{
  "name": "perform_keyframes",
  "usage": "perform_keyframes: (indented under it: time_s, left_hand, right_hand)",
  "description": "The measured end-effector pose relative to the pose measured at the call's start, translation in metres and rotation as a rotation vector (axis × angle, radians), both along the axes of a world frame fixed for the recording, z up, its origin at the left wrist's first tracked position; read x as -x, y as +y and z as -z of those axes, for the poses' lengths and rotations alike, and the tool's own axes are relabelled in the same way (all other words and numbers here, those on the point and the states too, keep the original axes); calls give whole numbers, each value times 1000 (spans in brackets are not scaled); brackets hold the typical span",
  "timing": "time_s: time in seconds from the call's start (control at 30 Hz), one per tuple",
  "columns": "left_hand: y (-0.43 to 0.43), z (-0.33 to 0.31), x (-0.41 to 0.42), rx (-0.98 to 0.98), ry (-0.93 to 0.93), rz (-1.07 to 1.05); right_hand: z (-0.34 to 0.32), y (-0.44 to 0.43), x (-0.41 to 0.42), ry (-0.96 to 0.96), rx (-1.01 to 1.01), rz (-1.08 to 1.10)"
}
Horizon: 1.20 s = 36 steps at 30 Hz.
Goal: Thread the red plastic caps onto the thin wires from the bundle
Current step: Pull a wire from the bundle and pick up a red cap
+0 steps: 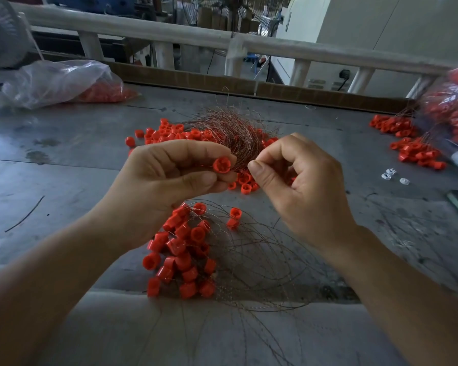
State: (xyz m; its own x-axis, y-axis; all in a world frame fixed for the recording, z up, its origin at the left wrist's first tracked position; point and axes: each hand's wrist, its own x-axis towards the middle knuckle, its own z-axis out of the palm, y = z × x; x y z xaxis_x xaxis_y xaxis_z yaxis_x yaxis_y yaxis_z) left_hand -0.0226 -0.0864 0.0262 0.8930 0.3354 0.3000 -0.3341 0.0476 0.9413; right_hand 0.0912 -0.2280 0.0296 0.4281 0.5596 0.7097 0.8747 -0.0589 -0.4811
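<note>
Over the grey counter (64, 154) the left hand (167, 180) pinches one red cap (221, 165) between thumb and fingertips, its open end facing the person. Just right of it, the right hand (299, 186) has its fingers curled, with thumb and forefinger nipped together on the near tip of the bundle (230, 130) of thin coppery wires, which fans away to the far side; I can't pick out a single strand in that pinch. Loose caps (169, 133) lie around the bundle, and nearer, below the hands, sits a heap of caps on wires (180, 254). More caps (407, 149) lie to the right, beside a bag (452, 109) of them. Another bag (58, 83) rests far left.
</note>
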Motion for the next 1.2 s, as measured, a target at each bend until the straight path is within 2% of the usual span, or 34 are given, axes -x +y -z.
perform_keyframes:
  time_s: [0.23, 0.67, 0.83, 0.97, 1.1, 1.2]
  left_hand:
    - [-2, 0, 0, -11, 5, -18]
    - [-2, -1, 0, 119, -25, 105]
    - [-4, 2, 0, 140, -4, 189]
    - [-3, 2, -1, 179, 16, 158]
    - [-2, 2, -1, 238, 30, 85]
    - [-4, 2, -2, 251, 43, 56]
  right_hand:
    - [0, 0, -1, -7, 14, 0]
    - [3, 1, 0, 13, 130, -94]
    - [8, 4, -1, -51, 202, -127]
    - [1, -1, -9, -11, 211, -143]
    - [-6, -9, -33, 107, 100, 15]
    - [1, -12, -55, 135, 160, 205]
